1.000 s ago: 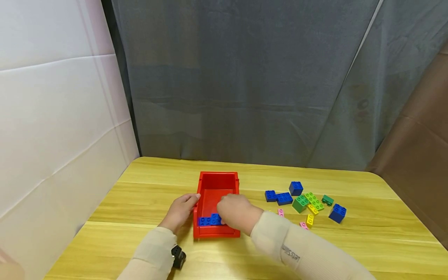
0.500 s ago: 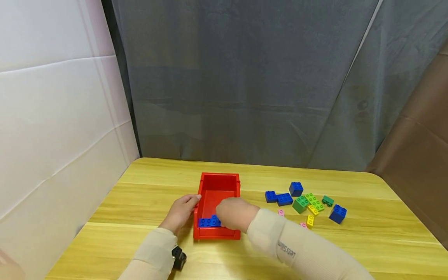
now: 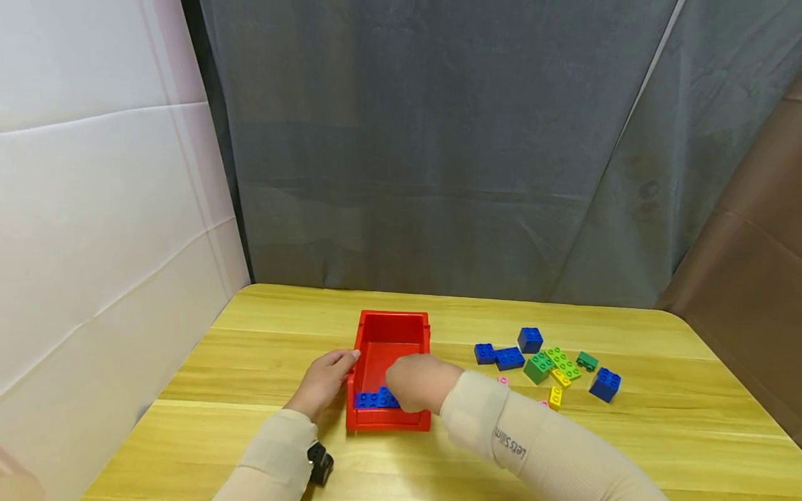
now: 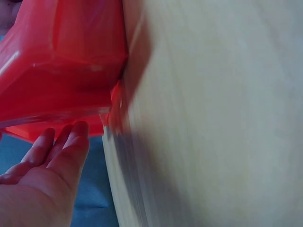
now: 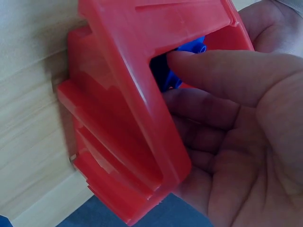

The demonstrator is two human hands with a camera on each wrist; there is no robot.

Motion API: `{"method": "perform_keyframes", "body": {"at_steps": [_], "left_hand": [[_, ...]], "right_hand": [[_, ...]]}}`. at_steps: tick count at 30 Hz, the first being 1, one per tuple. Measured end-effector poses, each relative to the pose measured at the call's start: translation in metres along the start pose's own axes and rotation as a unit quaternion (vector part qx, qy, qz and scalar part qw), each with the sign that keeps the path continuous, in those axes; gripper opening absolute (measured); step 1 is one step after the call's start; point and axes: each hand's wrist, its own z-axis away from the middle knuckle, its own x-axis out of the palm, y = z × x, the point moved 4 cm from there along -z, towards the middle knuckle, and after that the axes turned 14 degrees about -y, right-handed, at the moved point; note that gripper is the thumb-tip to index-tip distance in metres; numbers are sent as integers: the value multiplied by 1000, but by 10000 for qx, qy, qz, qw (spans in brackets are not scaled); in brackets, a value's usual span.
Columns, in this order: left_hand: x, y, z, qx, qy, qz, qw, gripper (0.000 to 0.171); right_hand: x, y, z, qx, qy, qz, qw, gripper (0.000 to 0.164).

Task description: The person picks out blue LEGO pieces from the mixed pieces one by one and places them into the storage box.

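A red plastic bin (image 3: 379, 419) stands on the wooden table. Inside its near end lie blue toy bricks (image 3: 370, 400) with round studs. My left hand (image 3: 322, 379) rests against the bin's left side, its fingertips right at the rim. Straight fingers (image 4: 66, 146) touch the red outer wall in the left wrist view. Reaching into the near right corner, my right hand (image 3: 420, 383) pinches a blue brick (image 5: 163, 73) between thumb and fingers. Much of that brick is hidden behind the bin wall and the thumb.
To the right lie loose bricks: several blue ones (image 3: 509, 358), a green brick (image 3: 537, 367), a light green plate (image 3: 562, 362), yellow ones (image 3: 555, 397) and a small dark green piece with wheels (image 3: 587, 360). My right forearm partly covers pink bricks. A grey curtain (image 3: 401, 174) hangs behind the table.
My right hand has shifted slightly left and toward me inside the bin. The raised blue studs beside it look a little nearer. My left hand stays at the bin's side.
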Motion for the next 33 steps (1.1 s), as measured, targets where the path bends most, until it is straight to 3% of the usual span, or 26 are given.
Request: {"method": "perform_keyframes", "body": {"at_steps": [21,27,33], "left_hand": [[0,-1,0,-50,31,8,10000,52],[0,0,1,-61,17,-72,10000,53],[0,0,0,-29,27,-55,10000,52]], "right_hand": [[-2,-1,1,-35,371,183,9991,14],[-7,3,3,-131,734,106,9972,13],[-16,11,14,-464,1421,-250,9884,26]]}}
